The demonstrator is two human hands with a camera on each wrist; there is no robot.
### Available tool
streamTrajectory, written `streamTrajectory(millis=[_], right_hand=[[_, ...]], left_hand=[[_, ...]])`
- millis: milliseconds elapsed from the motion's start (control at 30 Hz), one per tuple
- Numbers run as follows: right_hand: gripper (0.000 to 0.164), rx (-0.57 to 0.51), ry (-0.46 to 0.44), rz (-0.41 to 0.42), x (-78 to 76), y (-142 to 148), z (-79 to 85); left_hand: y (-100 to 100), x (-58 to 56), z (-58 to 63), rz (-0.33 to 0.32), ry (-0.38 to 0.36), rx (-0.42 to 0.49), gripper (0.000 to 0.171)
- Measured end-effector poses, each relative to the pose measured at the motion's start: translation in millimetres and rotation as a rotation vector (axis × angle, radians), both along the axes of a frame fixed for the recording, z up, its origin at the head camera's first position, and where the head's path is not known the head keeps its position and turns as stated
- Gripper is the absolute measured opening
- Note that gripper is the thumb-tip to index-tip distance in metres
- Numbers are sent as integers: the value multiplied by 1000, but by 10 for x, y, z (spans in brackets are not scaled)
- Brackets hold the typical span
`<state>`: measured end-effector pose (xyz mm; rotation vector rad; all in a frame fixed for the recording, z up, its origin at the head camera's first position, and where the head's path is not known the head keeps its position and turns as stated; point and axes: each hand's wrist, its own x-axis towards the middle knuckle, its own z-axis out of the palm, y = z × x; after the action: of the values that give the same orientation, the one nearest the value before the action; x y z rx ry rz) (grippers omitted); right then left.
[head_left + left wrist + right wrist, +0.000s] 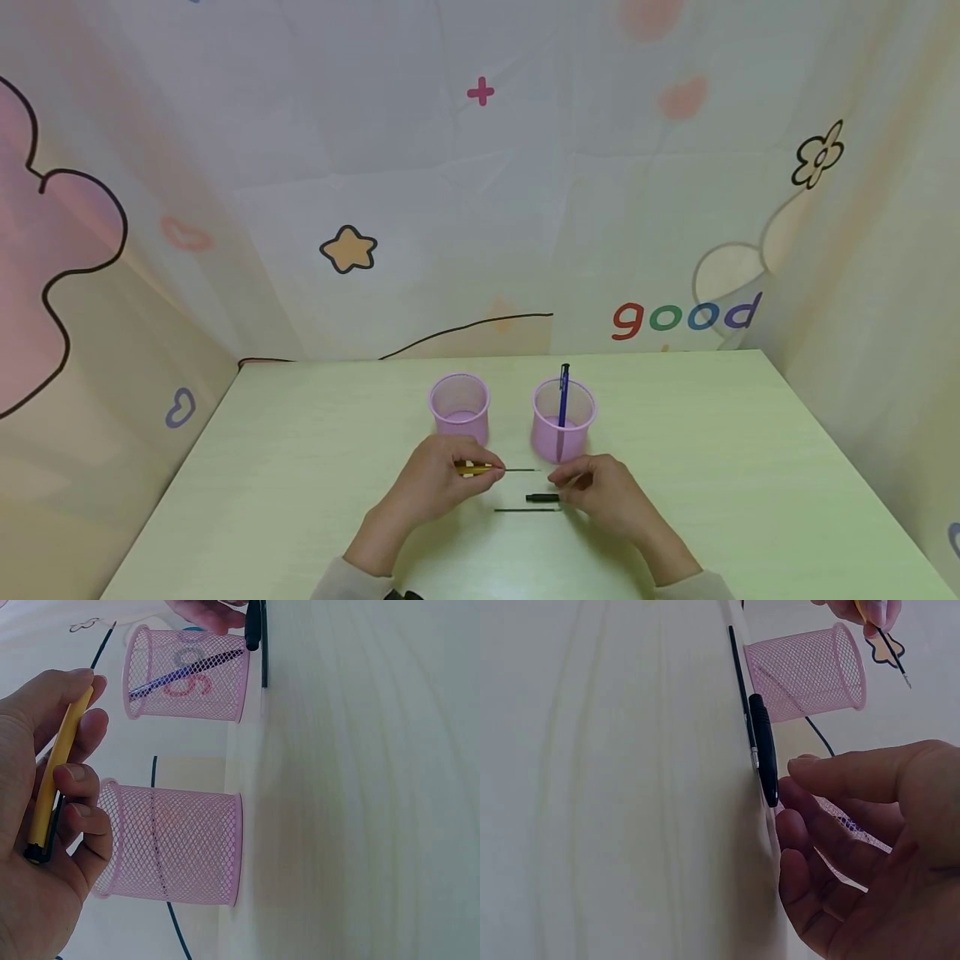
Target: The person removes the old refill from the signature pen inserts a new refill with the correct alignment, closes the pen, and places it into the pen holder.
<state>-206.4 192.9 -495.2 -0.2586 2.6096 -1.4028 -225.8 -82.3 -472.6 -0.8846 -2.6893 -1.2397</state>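
Observation:
My left hand [438,477] grips a yellow pen barrel [60,761] with a black clip. A thin dark refill [103,649] sticks out of the barrel's end toward the right. My right hand [606,493] holds nothing visible; its fingers are loosely bent beside a black tapered pen piece [763,746] that lies on the table. Whether a fingertip touches that piece I cannot tell. Just on the near side of it lies a second thin refill [523,510] with a pale tip, roughly parallel.
Behind the left hand stands a pink mesh pen cup [459,410] with nothing visible inside. A second pink mesh cup [551,443] is behind the right hand, holding a blue pen [563,400]. The pale table [262,500] meets a printed curtain [420,208] at the back.

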Motion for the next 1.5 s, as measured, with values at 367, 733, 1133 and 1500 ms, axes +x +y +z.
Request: streamTrajectory(millis=[367, 733, 1133, 1500], right_hand=[[13, 88, 39, 26, 3, -36, -14], [14, 149, 73, 44, 0, -59, -25], [14, 162, 67, 48, -18, -56, -48], [12, 138, 76, 89, -34, -33, -59]], left_hand=[[4, 0, 2, 4, -20, -10, 4], [7, 2, -8, 0, -9, -8, 4], [6, 6, -11, -3, -26, -14, 5], [6, 6, -3, -6, -31, -16, 4]])
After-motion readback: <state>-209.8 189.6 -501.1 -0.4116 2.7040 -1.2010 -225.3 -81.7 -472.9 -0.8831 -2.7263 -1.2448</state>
